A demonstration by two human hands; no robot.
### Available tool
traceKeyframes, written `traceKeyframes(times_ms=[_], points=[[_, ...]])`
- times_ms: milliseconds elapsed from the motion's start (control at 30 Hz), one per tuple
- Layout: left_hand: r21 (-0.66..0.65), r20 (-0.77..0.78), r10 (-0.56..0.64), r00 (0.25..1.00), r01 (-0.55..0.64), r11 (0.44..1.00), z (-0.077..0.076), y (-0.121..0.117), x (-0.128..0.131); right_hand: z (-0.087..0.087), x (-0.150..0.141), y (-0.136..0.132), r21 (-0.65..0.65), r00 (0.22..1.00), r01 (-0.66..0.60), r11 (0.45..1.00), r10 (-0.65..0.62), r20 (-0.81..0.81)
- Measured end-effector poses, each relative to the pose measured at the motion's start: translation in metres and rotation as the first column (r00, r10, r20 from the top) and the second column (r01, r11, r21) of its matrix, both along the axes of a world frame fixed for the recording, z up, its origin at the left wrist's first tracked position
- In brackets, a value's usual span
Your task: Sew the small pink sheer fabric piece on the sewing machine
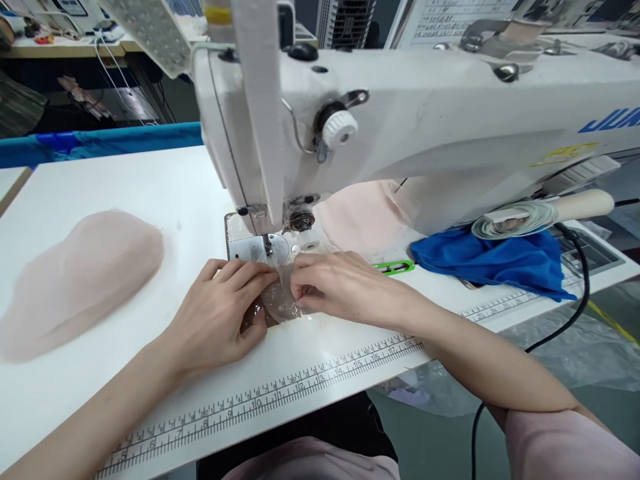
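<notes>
My right hand [335, 283] is closed, its fingertips pinching a small sheer fabric piece [283, 301] just in front of the sewing machine's presser foot [269, 245]. To the left of it, my left hand [225, 310] rests on the table, fingers stretched toward the foot and thumb apart. Its fingertips touch the left edge of the sheer piece. The metal needle plate [245, 247] shows just beyond my fingers. What lies beneath my left palm is hidden.
Pale pink sheer pieces [90, 277] lie on the left of the white table. More pink fabric [363, 213] sits under the machine arm [425, 113]. Green thread snips [395, 267] and a blue cloth [490, 260] are at right. A printed ruler [280, 390] runs along the front edge.
</notes>
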State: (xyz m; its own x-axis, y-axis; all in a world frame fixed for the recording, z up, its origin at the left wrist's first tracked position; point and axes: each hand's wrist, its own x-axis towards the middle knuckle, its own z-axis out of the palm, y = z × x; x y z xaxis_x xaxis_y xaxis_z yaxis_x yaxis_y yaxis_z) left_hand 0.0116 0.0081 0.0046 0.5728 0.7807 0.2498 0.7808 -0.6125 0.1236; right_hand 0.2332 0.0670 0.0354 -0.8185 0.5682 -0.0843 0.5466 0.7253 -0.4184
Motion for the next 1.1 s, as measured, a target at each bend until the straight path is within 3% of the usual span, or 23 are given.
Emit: traceKeyframes(times_ms=[167,300,433,533,667,900,1100], points=[[-0.021,0.012,0.046,0.999,-0.046,0.999,-0.003,0.008,-0.001,-0.003,0.003,0.005,-0.11,0.975,0.1,0.989,-0.119,-0.185],[-0.124,0.151,0.119,0.981,-0.1,0.987,-0.003,0.012,0.003,-0.002,-0.001,0.004,-0.098,0.96,0.148,0.984,-0.167,-0.225],[-0.253,0.228,0.275,0.934,-0.216,0.943,0.006,0.012,0.006,-0.009,-0.01,0.001,0.136,0.981,0.147,0.98,-0.126,-0.149],[-0.296,0.208,0.331,0.92,-0.264,0.918,0.014,0.015,0.008,-0.016,-0.013,0.0,0.348,0.98,0.195,0.917,-0.168,-0.105],[-0.317,0.174,0.389,0.904,-0.323,0.892,0.019,0.023,0.013,-0.017,-0.011,0.002,0.406,0.966,0.249,0.879,-0.197,-0.167],[-0.343,0.213,0.382,0.899,-0.297,0.891,0.013,0.033,0.014,-0.013,-0.011,0.005,0.34,0.955,0.286,0.896,-0.238,-0.176],[-0.338,0.298,0.253,0.921,-0.146,0.93,0.014,0.033,0.006,-0.014,-0.014,0.004,0.31,0.96,0.275,0.91,-0.244,-0.134]])
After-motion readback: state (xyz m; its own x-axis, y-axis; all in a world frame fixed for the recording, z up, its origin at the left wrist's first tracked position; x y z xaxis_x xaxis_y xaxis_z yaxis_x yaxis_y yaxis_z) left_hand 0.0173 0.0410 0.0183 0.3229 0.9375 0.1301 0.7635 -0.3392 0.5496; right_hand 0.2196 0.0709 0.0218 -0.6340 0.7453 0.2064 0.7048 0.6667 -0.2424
